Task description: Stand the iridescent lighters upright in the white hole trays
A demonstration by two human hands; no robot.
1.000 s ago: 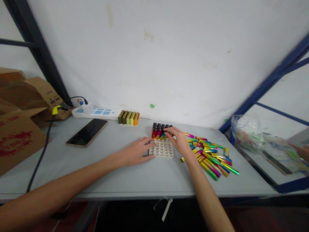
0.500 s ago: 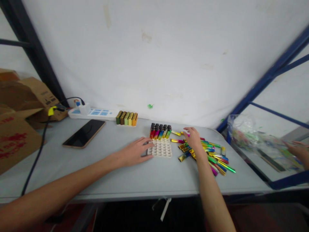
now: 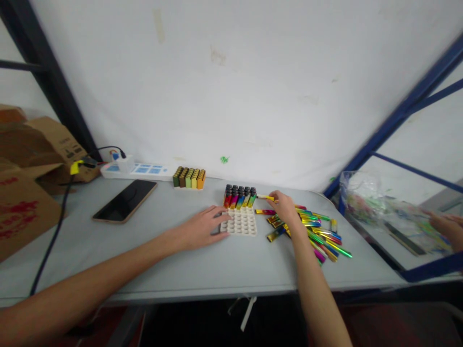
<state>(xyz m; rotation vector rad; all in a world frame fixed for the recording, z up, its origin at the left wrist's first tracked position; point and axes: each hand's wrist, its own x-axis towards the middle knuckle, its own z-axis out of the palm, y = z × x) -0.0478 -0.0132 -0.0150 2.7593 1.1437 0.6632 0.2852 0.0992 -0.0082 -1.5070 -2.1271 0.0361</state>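
My left hand (image 3: 207, 227) lies on the table with its fingers apart, fingertips at the left edge of a white tray with rows of holes (image 3: 243, 224). Several colourful lighters with black tops (image 3: 239, 196) stand upright in the tray's back rows. To the right, my right hand (image 3: 284, 207) has its fingers closed on the end of a yellow lighter (image 3: 268, 197) behind the loose pile. Shiny multicoloured lighters (image 3: 321, 233) lie heaped beside and under my right forearm.
Another block of upright lighters (image 3: 188, 178) stands near the wall, beside a white power strip (image 3: 152, 170). A phone (image 3: 125, 201) lies at the left, near cardboard boxes (image 3: 25, 207). Beyond the blue frame (image 3: 388, 123), a person's hand (image 3: 446, 229) shows near a plastic bag (image 3: 361, 195).
My right hand has moved slightly left and its fingers have closed on the yellow lighter. My left hand has stayed at the tray.
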